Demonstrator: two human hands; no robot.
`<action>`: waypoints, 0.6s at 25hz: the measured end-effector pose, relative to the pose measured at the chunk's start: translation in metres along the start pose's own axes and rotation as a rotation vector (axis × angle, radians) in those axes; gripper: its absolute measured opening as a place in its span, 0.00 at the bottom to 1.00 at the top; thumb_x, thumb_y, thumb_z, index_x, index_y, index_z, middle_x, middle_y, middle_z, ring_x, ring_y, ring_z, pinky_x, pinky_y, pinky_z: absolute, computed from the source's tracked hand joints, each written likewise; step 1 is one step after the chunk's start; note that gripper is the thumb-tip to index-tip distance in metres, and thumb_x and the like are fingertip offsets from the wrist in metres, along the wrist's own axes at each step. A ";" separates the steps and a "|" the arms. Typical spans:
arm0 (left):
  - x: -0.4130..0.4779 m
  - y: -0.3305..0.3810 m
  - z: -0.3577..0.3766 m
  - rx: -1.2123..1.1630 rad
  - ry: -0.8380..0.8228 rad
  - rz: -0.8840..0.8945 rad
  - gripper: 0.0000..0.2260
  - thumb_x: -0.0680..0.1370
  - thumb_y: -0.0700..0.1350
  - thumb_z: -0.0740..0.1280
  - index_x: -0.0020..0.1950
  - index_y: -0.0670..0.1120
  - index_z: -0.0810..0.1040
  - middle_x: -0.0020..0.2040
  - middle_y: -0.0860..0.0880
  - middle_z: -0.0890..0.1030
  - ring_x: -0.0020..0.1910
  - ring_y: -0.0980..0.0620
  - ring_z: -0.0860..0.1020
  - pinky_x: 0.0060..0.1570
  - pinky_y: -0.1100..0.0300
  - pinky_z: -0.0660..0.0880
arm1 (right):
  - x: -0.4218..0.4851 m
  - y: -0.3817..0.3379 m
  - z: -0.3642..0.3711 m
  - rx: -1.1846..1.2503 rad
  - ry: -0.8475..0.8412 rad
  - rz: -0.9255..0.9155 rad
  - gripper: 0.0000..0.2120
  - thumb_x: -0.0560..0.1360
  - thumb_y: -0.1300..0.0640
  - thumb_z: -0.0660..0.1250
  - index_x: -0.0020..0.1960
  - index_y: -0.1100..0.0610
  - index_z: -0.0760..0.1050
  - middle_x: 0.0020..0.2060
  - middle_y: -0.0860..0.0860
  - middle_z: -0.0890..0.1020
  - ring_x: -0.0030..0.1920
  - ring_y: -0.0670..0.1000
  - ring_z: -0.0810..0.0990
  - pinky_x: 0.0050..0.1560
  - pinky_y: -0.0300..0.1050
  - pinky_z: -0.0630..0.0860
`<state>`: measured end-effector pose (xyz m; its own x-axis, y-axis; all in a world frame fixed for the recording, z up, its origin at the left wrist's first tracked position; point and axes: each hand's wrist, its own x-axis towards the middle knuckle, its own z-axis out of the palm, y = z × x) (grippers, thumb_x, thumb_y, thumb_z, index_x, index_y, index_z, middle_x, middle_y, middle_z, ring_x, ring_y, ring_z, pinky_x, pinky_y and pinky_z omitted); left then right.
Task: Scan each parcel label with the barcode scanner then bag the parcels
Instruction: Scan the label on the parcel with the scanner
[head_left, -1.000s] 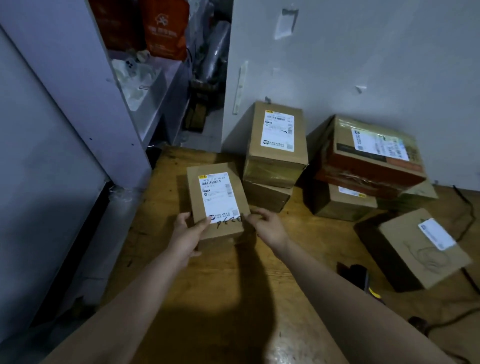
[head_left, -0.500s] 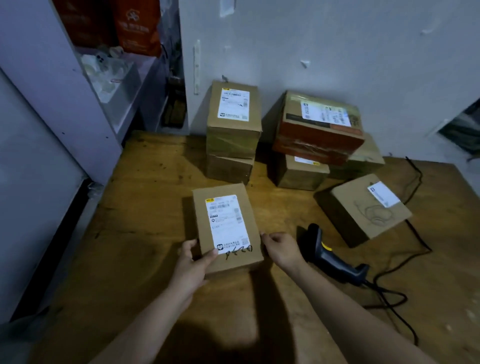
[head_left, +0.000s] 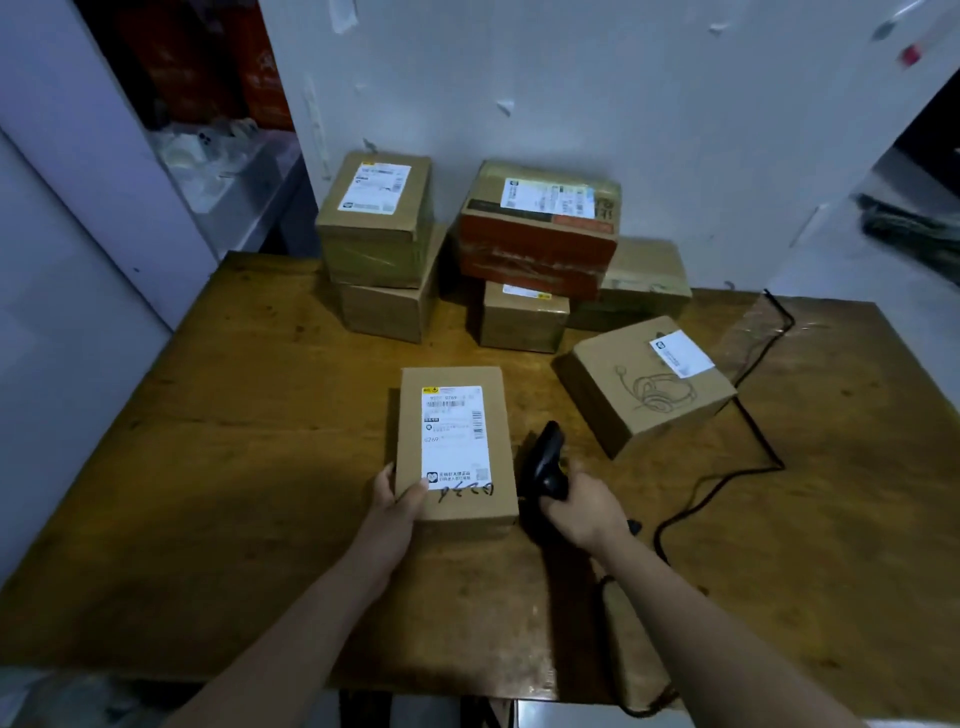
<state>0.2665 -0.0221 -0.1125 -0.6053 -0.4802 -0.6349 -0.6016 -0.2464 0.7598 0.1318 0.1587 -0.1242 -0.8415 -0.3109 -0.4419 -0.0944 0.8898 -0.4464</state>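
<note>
A flat brown parcel (head_left: 457, 441) lies label-up on the wooden table (head_left: 234, 467), its white label (head_left: 453, 435) facing me. My left hand (head_left: 397, 501) grips its near left corner, thumb on top. Just right of it, my right hand (head_left: 582, 506) is curled round the handle of the black barcode scanner (head_left: 545, 460), whose head points away from me. The scanner's black cable (head_left: 727, 483) runs off to the right.
Several labelled parcels are stacked against the back wall: a left stack (head_left: 376, 218) and a red-sided box (head_left: 540, 228) on smaller ones. A box with a headset drawing (head_left: 647, 384) sits right of centre. Shelving (head_left: 208, 171) stands at the back left.
My right hand left the parcel's near right corner and took hold of the scanner beside it. The left hand keeps its grip, and the parcel now lies squarer to me.
</note>
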 end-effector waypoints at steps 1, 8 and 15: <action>0.000 0.001 0.003 0.000 -0.007 0.003 0.28 0.79 0.54 0.60 0.76 0.54 0.53 0.69 0.46 0.69 0.60 0.47 0.70 0.64 0.48 0.68 | -0.006 -0.003 -0.006 0.208 0.049 0.050 0.24 0.74 0.53 0.65 0.68 0.56 0.64 0.52 0.53 0.80 0.48 0.52 0.79 0.48 0.46 0.75; 0.001 0.001 0.007 -0.029 -0.003 -0.066 0.35 0.74 0.62 0.64 0.76 0.52 0.54 0.66 0.46 0.69 0.58 0.48 0.69 0.62 0.47 0.68 | -0.053 -0.080 -0.080 1.055 -0.245 0.027 0.10 0.73 0.58 0.68 0.53 0.61 0.74 0.30 0.54 0.76 0.27 0.50 0.75 0.27 0.41 0.72; 0.008 0.005 -0.005 -0.061 -0.102 -0.143 0.44 0.68 0.68 0.65 0.77 0.51 0.54 0.72 0.45 0.65 0.68 0.43 0.67 0.66 0.48 0.65 | -0.073 -0.143 -0.087 1.106 -0.386 0.082 0.10 0.72 0.55 0.68 0.45 0.61 0.72 0.25 0.53 0.73 0.22 0.49 0.71 0.22 0.37 0.69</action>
<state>0.2611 -0.0319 -0.1133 -0.5676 -0.3497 -0.7454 -0.6545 -0.3576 0.6661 0.1606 0.0836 0.0398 -0.5886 -0.5160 -0.6223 0.6258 0.1966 -0.7548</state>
